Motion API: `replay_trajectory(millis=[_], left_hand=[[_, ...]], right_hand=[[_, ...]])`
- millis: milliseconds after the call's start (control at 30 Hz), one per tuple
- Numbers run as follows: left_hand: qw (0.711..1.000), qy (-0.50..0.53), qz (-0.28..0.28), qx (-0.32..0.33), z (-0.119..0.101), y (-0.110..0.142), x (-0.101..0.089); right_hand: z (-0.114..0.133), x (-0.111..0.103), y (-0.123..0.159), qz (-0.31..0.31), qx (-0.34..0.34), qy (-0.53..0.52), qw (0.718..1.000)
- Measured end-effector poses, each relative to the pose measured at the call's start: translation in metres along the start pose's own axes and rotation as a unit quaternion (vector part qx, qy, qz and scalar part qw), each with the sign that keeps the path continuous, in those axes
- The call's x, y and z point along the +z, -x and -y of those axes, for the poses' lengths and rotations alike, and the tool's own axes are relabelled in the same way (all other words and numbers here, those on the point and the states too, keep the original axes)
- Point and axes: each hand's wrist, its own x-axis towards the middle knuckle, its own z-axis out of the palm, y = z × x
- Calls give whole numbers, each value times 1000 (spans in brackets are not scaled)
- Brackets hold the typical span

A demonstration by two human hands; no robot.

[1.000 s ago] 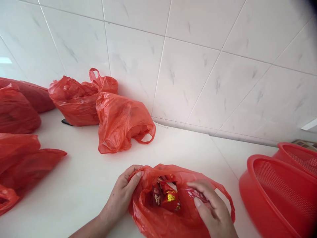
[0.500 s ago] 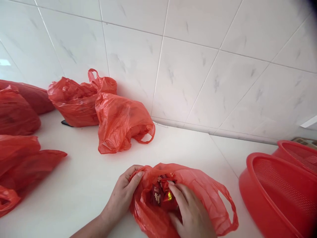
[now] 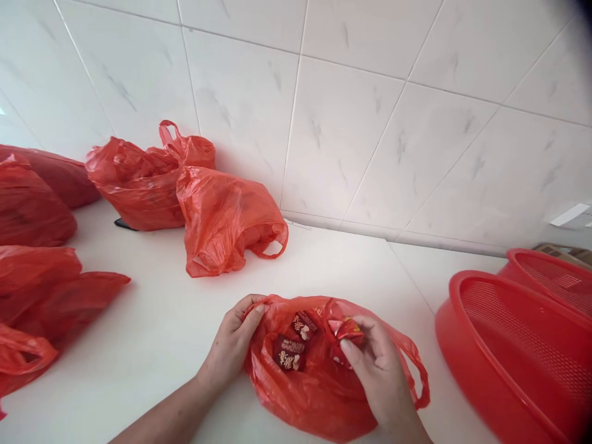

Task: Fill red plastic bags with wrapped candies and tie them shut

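In the head view a thin red plastic bag (image 3: 319, 401) lies with its mouth spread on the white table. My left hand (image 3: 234, 339) pinches the bag's left rim between thumb and fingers. Over the right side of the opening, my right hand (image 3: 377, 364) is closed on red, shiny wrapped candy (image 3: 346, 330); how many pieces it holds I cannot tell. Inside the bag, dark red wrapped candies (image 3: 290, 353) with pale lettering lie to the left of my right hand. The fingertips of my left hand are partly hidden behind the rim.
Red perforated plastic baskets (image 3: 485, 345) stand at the right. A red bag with a loop handle (image 3: 231, 216) and another full red bag (image 3: 139, 191) sit by the tiled wall (image 3: 351, 135). More red bags (image 3: 37, 296) occupy the left. A dark flat object (image 3: 124, 225) shows under one bag.
My right hand has risen from among the candies and now grips red wrapped candy. The bag's mouth is wider, showing more dark red candies. My left hand keeps its hold on the rim.
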Motion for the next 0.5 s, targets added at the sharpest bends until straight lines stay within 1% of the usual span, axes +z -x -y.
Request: replay_trajectory(millis=[67, 100, 200, 267, 333, 367, 433, 500], left_hand=[[1000, 1, 1, -3, 0, 0, 0], [1000, 2, 3, -5, 0, 0, 0], [1000, 5, 8, -7, 1, 0, 0], [1000, 9, 8, -9, 1, 0, -1], [1000, 17, 11, -12, 1, 0, -1], [1000, 21, 14, -16, 1, 0, -1], [999, 26, 18, -21, 2, 0, -2], [999, 22, 17, -18, 3, -1, -3]], right_hand=[[3, -2, -1, -1, 45, -99, 994], [4, -3, -2, 2, 69, -153, 986], [7, -5, -3, 28, 135, -296, 945], [8, -5, -3, 42, 152, -346, 925], [9, -5, -3, 65, 151, -362, 918], [10, -5, -2, 76, 144, -354, 921], [9, -4, -2, 85, 121, -305, 941], [8, -3, -1, 74, 98, -234, 965]])
